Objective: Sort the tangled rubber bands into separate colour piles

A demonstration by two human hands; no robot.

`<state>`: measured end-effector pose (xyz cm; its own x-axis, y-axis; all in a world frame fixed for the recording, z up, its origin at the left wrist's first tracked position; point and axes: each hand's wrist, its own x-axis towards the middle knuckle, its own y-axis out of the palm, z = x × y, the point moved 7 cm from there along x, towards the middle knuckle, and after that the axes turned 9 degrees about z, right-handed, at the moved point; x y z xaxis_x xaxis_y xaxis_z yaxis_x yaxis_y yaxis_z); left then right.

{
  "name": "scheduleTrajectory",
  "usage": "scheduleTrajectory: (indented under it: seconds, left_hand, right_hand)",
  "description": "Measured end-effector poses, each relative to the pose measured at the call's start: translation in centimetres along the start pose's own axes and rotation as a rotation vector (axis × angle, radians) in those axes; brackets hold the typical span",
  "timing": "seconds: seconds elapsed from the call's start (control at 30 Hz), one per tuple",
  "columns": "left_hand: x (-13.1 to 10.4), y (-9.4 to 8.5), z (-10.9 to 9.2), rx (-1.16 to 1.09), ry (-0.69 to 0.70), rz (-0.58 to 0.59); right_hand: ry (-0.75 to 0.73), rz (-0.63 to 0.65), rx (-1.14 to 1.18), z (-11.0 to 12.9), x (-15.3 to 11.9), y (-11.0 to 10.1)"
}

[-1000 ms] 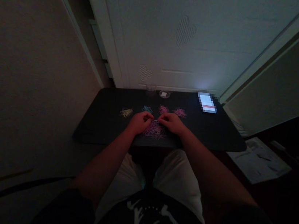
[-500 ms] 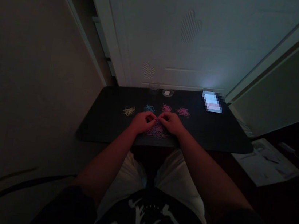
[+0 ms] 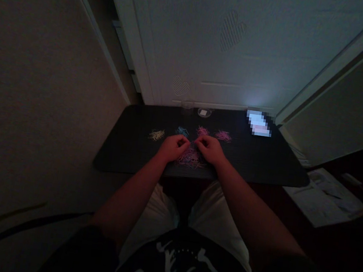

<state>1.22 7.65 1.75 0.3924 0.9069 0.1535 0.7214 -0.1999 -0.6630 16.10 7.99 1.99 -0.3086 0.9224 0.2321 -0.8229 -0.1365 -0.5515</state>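
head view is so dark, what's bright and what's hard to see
Head view: dim overall, brightest at the pixelated screen, with a pale glow on the white panel behind it; head view again: the near pile blurs into a tangle, too dark to tell what the left hand or right hand holds.

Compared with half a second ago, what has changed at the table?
The left hand and right hand have drawn slightly apart at the fingertips, near the mixed pile. Whether either gripped or released a piece is too small to tell. The yellow pile, blue pile and lit screen stayed put.
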Motion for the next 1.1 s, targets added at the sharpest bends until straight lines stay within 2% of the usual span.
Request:
scheduleTrajectory:
  seconds: [0.27, 0.5, 0.9, 1.1]
  left_hand:
    - [0.0, 0.0, 0.2, 0.008, -0.007, -0.012]
    - [0.0, 0.1, -0.2, 0.012, 0.029, 0.023]
    - [0.0, 0.2, -0.1, 0.019, 0.001, 0.033]
    - [-0.1, 0.2, -0.4, 0.015, 0.041, 0.042]
  right_hand:
    - [-0.006, 0.009, 0.021, -0.3, -0.2, 0.1]
    - [-0.134, 0.081, -0.012, 0.7, -0.3, 0.7]
    - [-0.068, 0.091, -0.030, 0.6, -0.4, 0.8]
    - [-0.056, 0.112, -0.073, 0.6, -0.3, 0.9]
